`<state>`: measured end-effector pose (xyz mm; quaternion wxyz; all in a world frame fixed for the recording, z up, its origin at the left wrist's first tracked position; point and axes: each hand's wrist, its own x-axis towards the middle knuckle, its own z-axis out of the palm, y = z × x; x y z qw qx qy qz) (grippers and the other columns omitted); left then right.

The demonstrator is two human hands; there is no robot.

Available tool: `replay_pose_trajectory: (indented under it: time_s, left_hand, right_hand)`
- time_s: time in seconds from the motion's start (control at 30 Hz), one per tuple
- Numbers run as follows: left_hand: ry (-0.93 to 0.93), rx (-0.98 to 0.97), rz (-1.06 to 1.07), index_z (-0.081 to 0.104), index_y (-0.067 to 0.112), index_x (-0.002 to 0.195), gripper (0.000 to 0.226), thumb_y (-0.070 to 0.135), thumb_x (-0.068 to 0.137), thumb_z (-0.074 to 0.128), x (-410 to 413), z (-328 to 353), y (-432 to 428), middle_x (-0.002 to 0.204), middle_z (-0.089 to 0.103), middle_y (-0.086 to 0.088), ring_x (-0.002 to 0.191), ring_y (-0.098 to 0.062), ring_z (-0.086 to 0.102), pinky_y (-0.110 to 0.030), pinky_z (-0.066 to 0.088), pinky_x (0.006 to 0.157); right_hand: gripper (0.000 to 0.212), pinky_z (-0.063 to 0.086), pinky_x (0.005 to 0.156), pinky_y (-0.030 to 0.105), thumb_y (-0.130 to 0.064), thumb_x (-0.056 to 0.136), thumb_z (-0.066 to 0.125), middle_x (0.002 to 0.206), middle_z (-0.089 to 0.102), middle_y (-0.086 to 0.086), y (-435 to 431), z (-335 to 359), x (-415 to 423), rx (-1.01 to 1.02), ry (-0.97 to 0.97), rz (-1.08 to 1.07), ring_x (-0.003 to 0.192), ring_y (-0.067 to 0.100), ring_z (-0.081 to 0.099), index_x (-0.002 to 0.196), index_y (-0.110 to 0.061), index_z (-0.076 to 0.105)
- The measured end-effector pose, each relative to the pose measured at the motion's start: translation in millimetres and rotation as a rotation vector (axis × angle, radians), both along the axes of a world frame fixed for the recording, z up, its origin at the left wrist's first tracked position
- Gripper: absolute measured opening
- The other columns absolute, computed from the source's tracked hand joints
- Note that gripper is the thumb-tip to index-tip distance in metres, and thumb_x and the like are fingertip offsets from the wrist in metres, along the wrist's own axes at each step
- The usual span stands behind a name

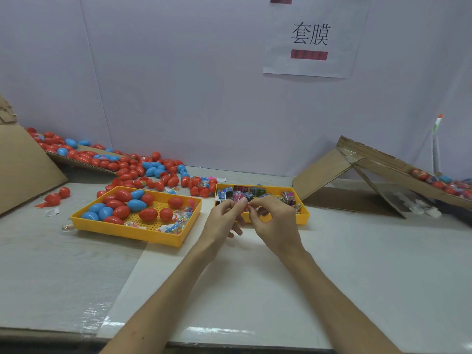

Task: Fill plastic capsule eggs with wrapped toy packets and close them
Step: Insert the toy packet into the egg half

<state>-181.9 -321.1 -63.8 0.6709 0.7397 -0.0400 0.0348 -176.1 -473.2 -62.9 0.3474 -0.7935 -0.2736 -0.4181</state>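
My left hand (pixel 224 221) and my right hand (pixel 274 221) meet above the table's middle, in front of the right yellow tray (pixel 304 218). Between their fingertips they hold a red capsule egg (pixel 244 207), with a pink wrapped toy packet (pixel 238 198) at its top. Both are mostly hidden by my fingers. The right tray holds several wrapped toy packets (pixel 288 196). The left yellow tray (pixel 132 231) holds several red and blue eggs (pixel 136 204) and some clear-wrapped small toys.
A large heap of red and blue eggs (pixel 143 169) spills from a cardboard box (pixel 23 172) at the back left. A cardboard ramp (pixel 370 169) at the right carries more eggs. Two red eggs (pixel 57 196) lie loose at the left. A paper sign hangs on the wall.
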Motion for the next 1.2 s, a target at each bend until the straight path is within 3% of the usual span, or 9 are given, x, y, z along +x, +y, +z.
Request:
replay_pose_trajectory:
  time_s: [0.2, 0.4, 0.5, 0.6, 0.8, 0.97, 1.2]
  left_hand:
    - [-0.019, 0.018, 0.018, 0.061, -0.001, 0.102, 0.053, 0.052, 0.096, 0.059, -1.0, 0.7, 0.1, 0.067, 0.069, 0.006, 0.06, -0.011, 0.065, -0.029, 0.048, 0.062]
    - [-0.054, 0.055, 0.013, 0.061, 0.0, 0.099, 0.052, 0.051, 0.097, 0.057, -3.2, 2.3, -0.2, 0.074, 0.069, 0.001, 0.061, -0.014, 0.065, -0.031, 0.048, 0.062]
    - [-0.081, 0.08, 0.008, 0.06, 0.017, 0.101, 0.037, 0.053, 0.096, 0.056, -6.8, 6.3, -2.2, 0.086, 0.07, 0.001, 0.064, -0.014, 0.066, -0.032, 0.05, 0.064]
    - [-0.114, -0.019, -0.019, 0.055, 0.031, 0.113, 0.018, 0.039, 0.099, 0.061, -9.2, 12.1, 0.9, 0.106, 0.069, -0.004, 0.071, -0.011, 0.069, -0.031, 0.055, 0.069]
    - [-0.148, 0.01, -0.073, 0.063, 0.025, 0.123, 0.031, 0.018, 0.094, 0.071, -13.0, 16.3, 5.5, 0.114, 0.068, -0.003, 0.098, -0.019, 0.069, -0.03, 0.06, 0.08]
    - [-0.199, 0.029, -0.077, 0.068, 0.022, 0.125, 0.038, 0.015, 0.089, 0.076, -12.9, 17.2, 9.8, 0.115, 0.07, 0.004, 0.097, -0.001, 0.068, -0.017, 0.056, 0.076]
    - [-0.246, 0.042, -0.033, 0.071, 0.018, 0.124, 0.037, 0.015, 0.087, 0.078, -13.0, 15.4, 6.5, 0.111, 0.073, 0.004, 0.099, -0.012, 0.071, -0.023, 0.059, 0.081]
  right_hand:
    - [0.009, 0.048, 0.06, 0.026, -0.003, 0.085, 0.073, 0.079, 0.064, 0.0, 2.0, 1.8, -3.7, -0.09, -0.03, -0.035, 0.062, 0.012, 0.056, 0.087, -0.01, 0.068]
    - [0.008, 0.045, 0.061, 0.022, -0.003, 0.088, 0.069, 0.081, 0.06, -0.001, 1.9, 1.0, -2.5, -0.067, 0.052, -0.01, 0.066, 0.011, 0.052, 0.087, -0.009, 0.063]
    - [0.007, 0.045, 0.062, 0.021, -0.007, 0.091, 0.066, 0.081, 0.057, -0.003, 1.1, 0.0, -1.1, -0.054, 0.087, 0.002, 0.067, 0.012, 0.052, 0.088, -0.011, 0.061]
    - [0.007, 0.045, 0.062, 0.023, -0.008, 0.091, 0.064, 0.08, 0.056, -0.004, 0.5, -1.8, 0.8, -0.029, 0.119, 0.016, 0.069, 0.012, 0.051, 0.088, -0.013, 0.059]
    - [0.006, 0.043, 0.061, 0.024, -0.012, 0.091, 0.059, 0.08, 0.054, -0.004, -1.8, -4.4, 4.8, -0.012, 0.176, 0.033, 0.072, 0.014, 0.051, 0.087, -0.015, 0.056]
    - [0.012, 0.04, 0.061, 0.016, -0.013, 0.09, 0.057, 0.079, 0.052, -0.007, -1.1, -3.8, 5.0, -0.013, 0.199, 0.055, 0.075, 0.009, 0.051, 0.086, -0.022, 0.051]
    - [0.013, 0.039, 0.06, 0.014, -0.011, 0.091, 0.057, 0.078, 0.051, -0.009, -1.7, -5.3, 5.9, -0.01, 0.232, 0.072, 0.073, 0.007, 0.05, 0.087, -0.021, 0.051]
